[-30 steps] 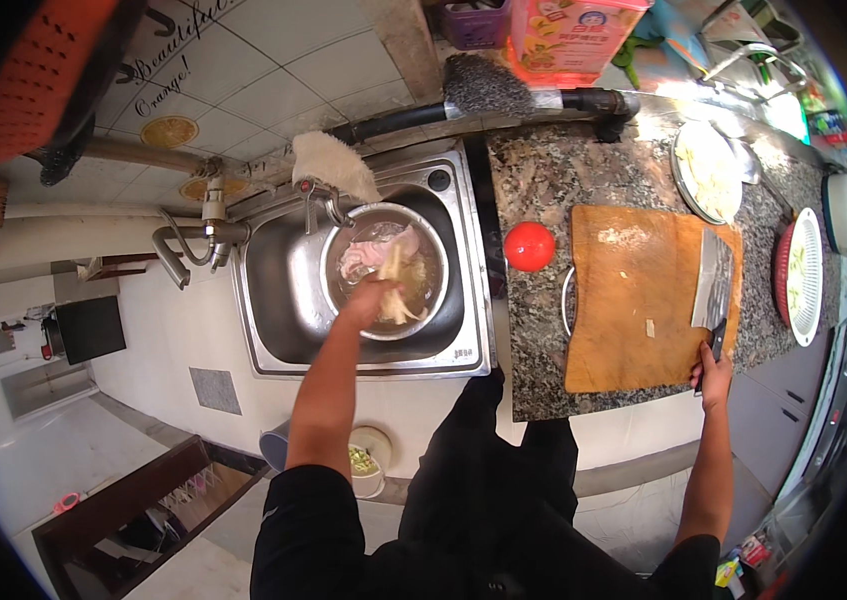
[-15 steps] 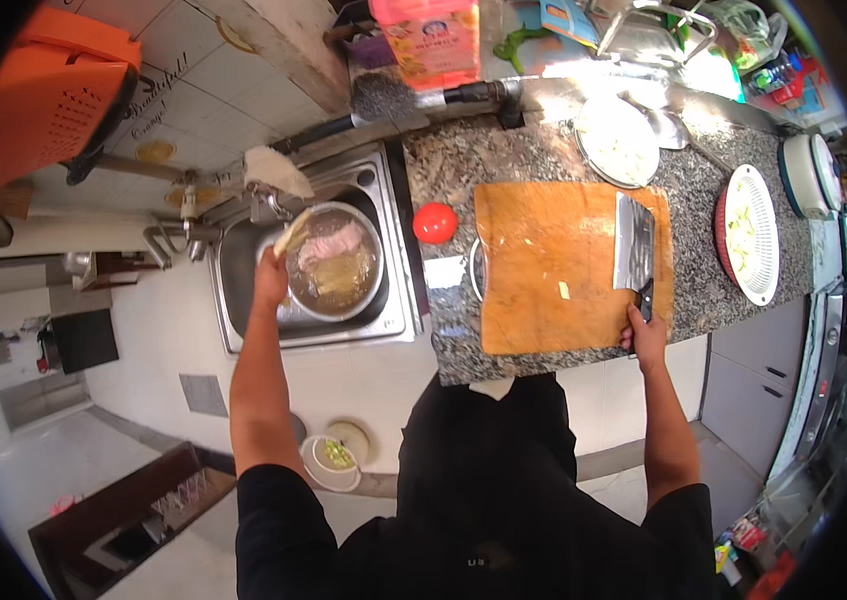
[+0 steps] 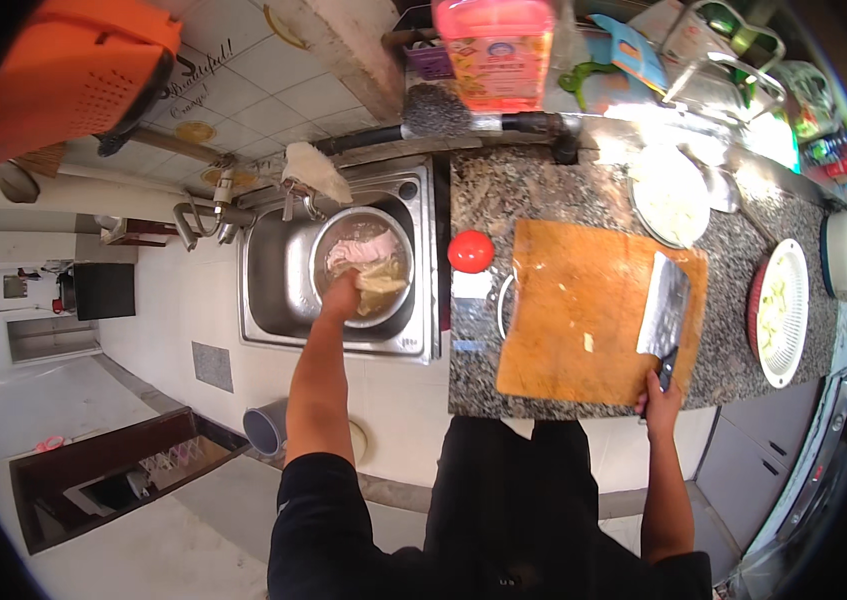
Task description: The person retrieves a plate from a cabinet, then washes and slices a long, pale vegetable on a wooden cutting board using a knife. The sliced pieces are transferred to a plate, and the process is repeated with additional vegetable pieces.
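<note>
My left hand (image 3: 342, 293) reaches into a round metal bowl (image 3: 317, 250) of water in the sink. Its fingers are closed at the end of a pale yellowish, limp piece of food (image 3: 383, 284); the fingertips are partly hidden. Beside that, a pink piece of meat (image 3: 363, 248) lies in the water. My right hand (image 3: 658, 398) grips the black handle of a cleaver (image 3: 664, 305), whose broad blade rests flat on the right side of a wooden cutting board (image 3: 563, 310). A small pale scrap (image 3: 588, 343) sits on the board.
The metal sink (image 3: 268, 262) has a faucet (image 3: 301, 200) draped with a cloth. A red tomato-like round thing (image 3: 470, 251) sits left of the board. Beyond the board are a white plate of cut food (image 3: 678, 215), a ladle (image 3: 723, 190) and a colander (image 3: 791, 320) with pale pieces.
My left hand has moved from the bowl's left rim, where it held a pale strip, down into the water. My right hand still grips the cleaver on the board. The whole view has shifted.
</note>
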A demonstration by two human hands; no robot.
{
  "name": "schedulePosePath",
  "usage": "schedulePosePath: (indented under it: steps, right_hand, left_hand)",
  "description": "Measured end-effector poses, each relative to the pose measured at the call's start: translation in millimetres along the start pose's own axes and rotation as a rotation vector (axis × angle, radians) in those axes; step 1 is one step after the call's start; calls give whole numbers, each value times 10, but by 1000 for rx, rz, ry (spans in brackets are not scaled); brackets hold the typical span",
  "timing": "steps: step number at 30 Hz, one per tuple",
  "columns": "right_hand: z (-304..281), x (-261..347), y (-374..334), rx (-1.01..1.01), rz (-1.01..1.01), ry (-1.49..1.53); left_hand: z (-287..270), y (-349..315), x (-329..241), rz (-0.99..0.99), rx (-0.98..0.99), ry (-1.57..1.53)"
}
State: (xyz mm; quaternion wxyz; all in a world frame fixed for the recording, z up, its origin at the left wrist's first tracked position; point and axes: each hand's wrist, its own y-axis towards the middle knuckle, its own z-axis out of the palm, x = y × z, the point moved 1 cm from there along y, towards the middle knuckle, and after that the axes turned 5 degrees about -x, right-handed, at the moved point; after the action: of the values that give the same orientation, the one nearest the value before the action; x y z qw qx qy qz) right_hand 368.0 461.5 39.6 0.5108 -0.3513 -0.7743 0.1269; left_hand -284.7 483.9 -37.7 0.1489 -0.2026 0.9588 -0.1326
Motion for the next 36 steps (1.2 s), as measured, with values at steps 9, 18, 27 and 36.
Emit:
schedulePosePath:
  steps: [9,18,27,36]
  right_hand:
    - [31,-30,-85,-47,51,-4]
    - [68,118,-141,-81,34,36]
    - [-66,252,-112,-287,-249,-679]
    - [191,553,-265,-219,-803,-798]
  left_hand:
    - [1151,484,716,200,-64,395]
    - [533,392,583,199,149,-53]
    - [-435,34,346,29,-108,-508]
    - [-987,-600,-1158,202,-229,-282]
